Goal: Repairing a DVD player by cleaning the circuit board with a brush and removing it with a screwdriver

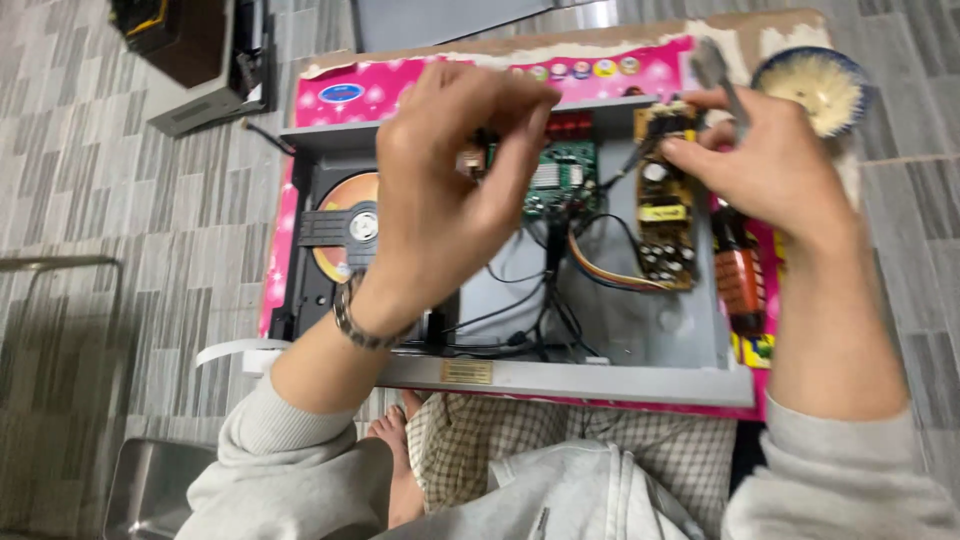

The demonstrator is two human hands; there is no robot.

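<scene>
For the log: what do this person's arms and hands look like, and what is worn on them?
Both forearms are bare, with light grey sweatshirt sleeves pushed up toward the elbows. The left hand has a dark metal-link bracelet around its wrist. The right hand shows no glove, ring or band. Neither hand is gloved.

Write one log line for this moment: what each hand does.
left hand: raised over open player chassis, fingers pinched | right hand: on yellow circuit board, holding metal tool | green board: untouched
</scene>
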